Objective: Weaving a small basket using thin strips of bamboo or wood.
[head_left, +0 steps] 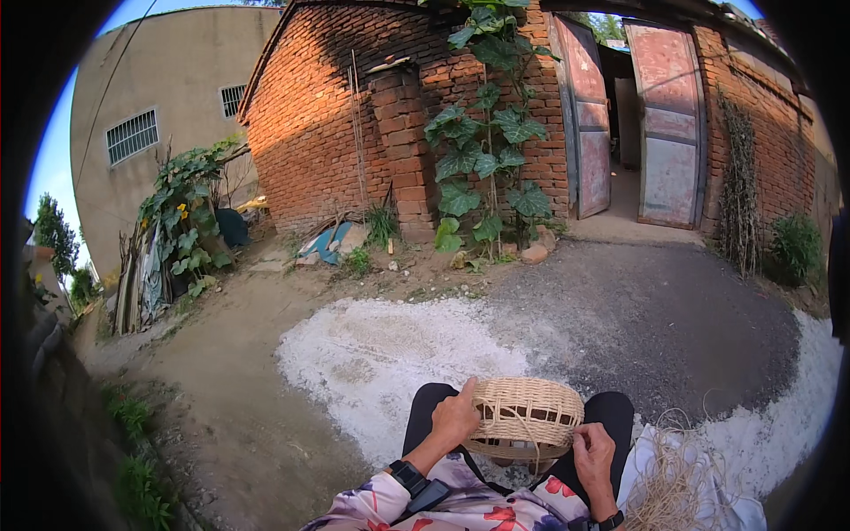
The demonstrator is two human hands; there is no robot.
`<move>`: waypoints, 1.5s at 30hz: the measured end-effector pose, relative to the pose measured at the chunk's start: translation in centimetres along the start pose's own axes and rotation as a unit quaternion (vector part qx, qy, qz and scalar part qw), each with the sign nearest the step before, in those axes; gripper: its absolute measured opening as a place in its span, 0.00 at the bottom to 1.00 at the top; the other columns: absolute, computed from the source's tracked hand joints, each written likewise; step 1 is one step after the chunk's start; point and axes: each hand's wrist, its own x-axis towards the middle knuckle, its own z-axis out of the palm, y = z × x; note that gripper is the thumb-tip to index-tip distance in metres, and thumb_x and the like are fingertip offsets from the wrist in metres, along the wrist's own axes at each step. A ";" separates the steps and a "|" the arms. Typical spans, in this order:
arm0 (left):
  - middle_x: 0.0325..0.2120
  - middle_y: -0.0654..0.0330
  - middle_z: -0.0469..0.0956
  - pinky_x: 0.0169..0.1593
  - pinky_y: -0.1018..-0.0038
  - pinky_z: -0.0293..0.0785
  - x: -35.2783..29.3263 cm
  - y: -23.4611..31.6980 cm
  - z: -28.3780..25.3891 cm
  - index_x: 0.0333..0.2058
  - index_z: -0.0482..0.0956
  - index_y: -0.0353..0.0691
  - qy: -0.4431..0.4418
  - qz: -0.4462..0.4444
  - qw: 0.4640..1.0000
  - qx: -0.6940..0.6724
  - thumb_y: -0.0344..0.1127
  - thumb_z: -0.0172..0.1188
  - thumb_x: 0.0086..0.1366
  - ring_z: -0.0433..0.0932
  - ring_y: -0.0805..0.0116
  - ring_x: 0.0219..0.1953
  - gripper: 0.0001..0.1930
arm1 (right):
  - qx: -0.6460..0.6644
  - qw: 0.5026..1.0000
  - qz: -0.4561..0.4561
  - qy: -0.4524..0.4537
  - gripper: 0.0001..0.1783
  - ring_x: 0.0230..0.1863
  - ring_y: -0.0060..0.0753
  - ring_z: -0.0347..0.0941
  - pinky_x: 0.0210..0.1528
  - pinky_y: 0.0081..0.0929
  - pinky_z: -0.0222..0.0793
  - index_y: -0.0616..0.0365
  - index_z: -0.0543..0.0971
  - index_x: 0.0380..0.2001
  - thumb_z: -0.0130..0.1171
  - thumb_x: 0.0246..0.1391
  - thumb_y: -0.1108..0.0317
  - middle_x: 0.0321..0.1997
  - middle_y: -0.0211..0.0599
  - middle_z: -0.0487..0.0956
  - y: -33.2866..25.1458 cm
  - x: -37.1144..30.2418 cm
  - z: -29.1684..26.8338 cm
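A pale straw-coloured woven basket (531, 391) rests on my lap between my knees, with an openwork band of upright strands around its side. My left hand (456, 418) grips it at its left edge, the thumb or a finger pointing up along the rim. Close against the basket's right side, my right hand (593, 450) has its fingers pinched together. What lies between those fingertips is too small to tell. A thin loose strand hangs across the front of the weave. To the right of my right hand lies a tangled bundle of straw strands (677, 482).
Under the strands is a white cloth or sack (642, 460). Pale powdery material (398, 345) covers the ground ahead, beside a dark gravelly patch (655, 310). Beyond stand a brick wall (310, 133), a climbing leafy vine (491, 159) and a partly open metal double door (668, 133).
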 end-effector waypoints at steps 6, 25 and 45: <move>0.38 0.42 0.81 0.48 0.53 0.75 1.4 -2.2 2.0 0.60 0.67 0.59 0.083 0.011 0.988 -0.126 0.31 0.55 0.54 0.79 0.40 0.43 0.32 | 0.025 0.999 -0.024 -0.019 0.04 0.24 0.37 0.74 0.29 0.30 0.69 0.63 0.78 0.30 0.57 0.48 0.80 0.27 0.42 0.75 -0.7 0.7 0.6; 0.32 0.57 0.79 0.34 0.75 0.80 0.7 -3.4 0.6 0.60 0.62 0.39 -0.164 0.034 0.842 -0.513 0.22 0.57 0.61 0.81 0.71 0.30 0.28 | -0.026 0.999 0.022 -0.026 0.03 0.24 0.25 0.70 0.27 0.24 0.66 0.63 0.77 0.31 0.56 0.51 0.78 0.28 0.35 0.74 1.7 0.5 0.6; 0.26 0.62 0.78 0.27 0.80 0.73 -0.6 -5.6 1.4 0.48 0.66 0.45 -0.093 -0.055 0.711 -0.695 0.22 0.60 0.57 0.75 0.76 0.24 0.21 | -0.063 0.997 0.031 -0.012 0.02 0.25 0.28 0.73 0.30 0.25 0.69 0.62 0.77 0.31 0.56 0.52 0.78 0.28 0.37 0.75 0.0 0.8 0.2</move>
